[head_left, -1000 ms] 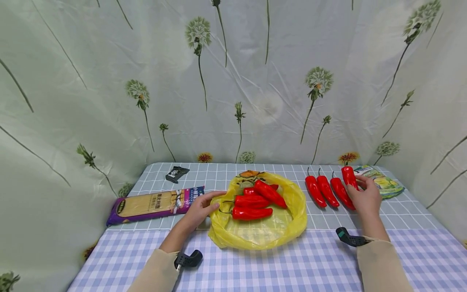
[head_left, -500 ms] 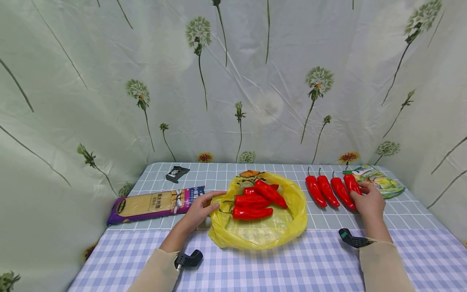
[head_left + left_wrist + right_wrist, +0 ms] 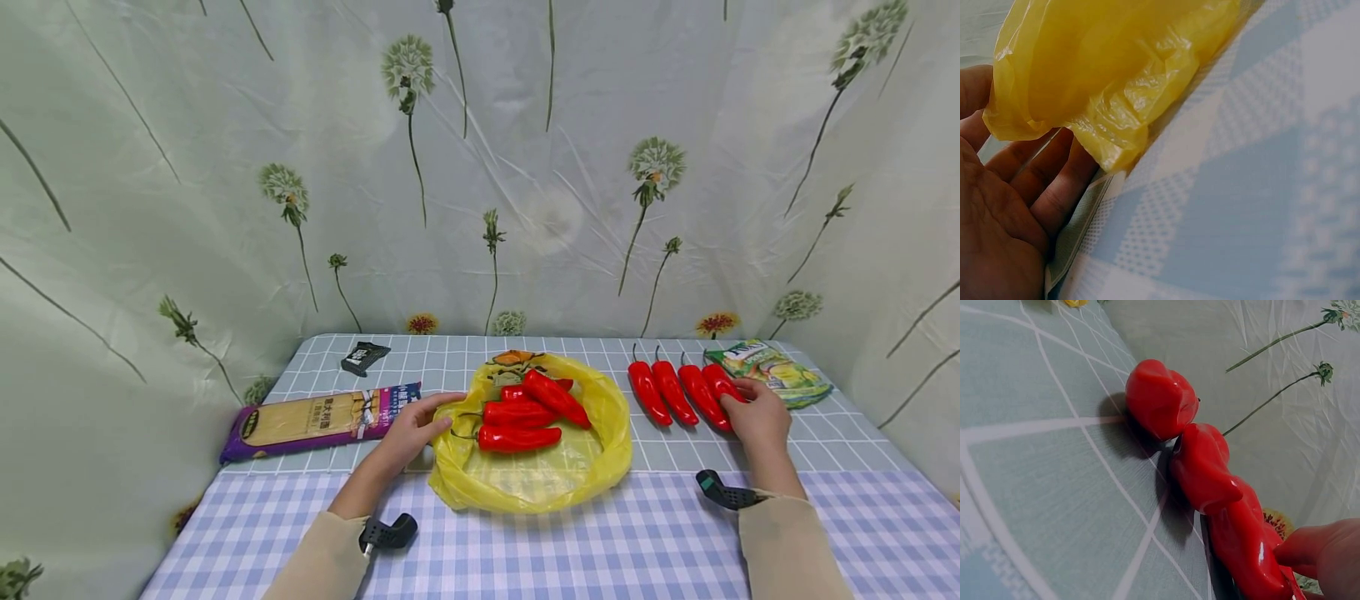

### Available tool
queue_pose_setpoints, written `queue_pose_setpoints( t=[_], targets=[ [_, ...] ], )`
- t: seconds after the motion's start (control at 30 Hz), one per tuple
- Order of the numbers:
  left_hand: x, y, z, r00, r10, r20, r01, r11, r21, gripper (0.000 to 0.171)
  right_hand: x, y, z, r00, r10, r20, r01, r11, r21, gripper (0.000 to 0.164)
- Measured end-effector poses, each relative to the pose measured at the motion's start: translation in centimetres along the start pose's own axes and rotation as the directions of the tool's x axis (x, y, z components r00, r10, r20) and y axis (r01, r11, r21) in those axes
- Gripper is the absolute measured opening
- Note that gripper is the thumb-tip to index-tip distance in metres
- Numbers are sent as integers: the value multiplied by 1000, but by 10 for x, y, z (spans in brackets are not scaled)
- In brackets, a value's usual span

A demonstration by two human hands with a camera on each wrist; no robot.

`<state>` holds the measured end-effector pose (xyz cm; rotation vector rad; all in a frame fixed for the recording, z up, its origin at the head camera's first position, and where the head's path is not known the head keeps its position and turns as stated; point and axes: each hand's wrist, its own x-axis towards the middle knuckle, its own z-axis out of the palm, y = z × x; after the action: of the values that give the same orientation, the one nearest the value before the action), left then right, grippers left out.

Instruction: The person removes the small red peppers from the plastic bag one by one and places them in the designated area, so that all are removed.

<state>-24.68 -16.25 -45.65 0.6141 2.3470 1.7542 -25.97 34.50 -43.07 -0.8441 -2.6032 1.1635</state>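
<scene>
My left hand (image 3: 411, 433) grips the left rim of an opened yellow plastic bag (image 3: 617, 467), its edge between thumb and fingers in the left wrist view. Inside the bag lie several glossy red peppers (image 3: 517, 439). To the right, more red peppers (image 3: 648, 396) form a row side by side on the table, stems pointing away. My right hand (image 3: 761, 414) holds the rightmost red pepper (image 3: 720, 383), which leans against its neighbour; the hand covers its lower end. The right wrist view shows fingers (image 3: 1300, 550) close to the row's rounded ends.
A purple pasta packet (image 3: 322, 419) lies left of the bag, near my left hand. Behind it is a small black packet (image 3: 364, 358). A green packet (image 3: 783, 377) sits just behind my right hand. A flowered curtain (image 3: 480, 167) closes off the back.
My right hand has brought the rightmost pepper down beside the row, and the pepper has tilted left towards its neighbour. The left hand and the bag have stayed put.
</scene>
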Motion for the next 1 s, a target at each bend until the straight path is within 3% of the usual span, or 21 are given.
queue_pose_setpoints(
  t=[0.17, 0.4, 0.57, 1.0],
  targets=[
    [0, 1, 0, 1000, -4, 1, 4, 1000, -3, 45, -2, -1, -3, 1000, -12, -9, 12, 1000, -28, 53],
    [0, 0, -1, 1000, -2, 2, 2, 1000, -13, 45, -5, -10, -8, 999, 1, -54, 0, 1000, 9, 52],
    [0, -2, -3, 1000, 5, 9, -5, 1000, -13, 45, -9, -20, -7, 994, -52, -95, 54, 998, 19, 51],
    [1, -2, -2, 1000, 3, 24, -3, 1000, -18, 45, -34, -61, -1, 978, -132, -163, 167, 961, 219, 42]
  ],
)
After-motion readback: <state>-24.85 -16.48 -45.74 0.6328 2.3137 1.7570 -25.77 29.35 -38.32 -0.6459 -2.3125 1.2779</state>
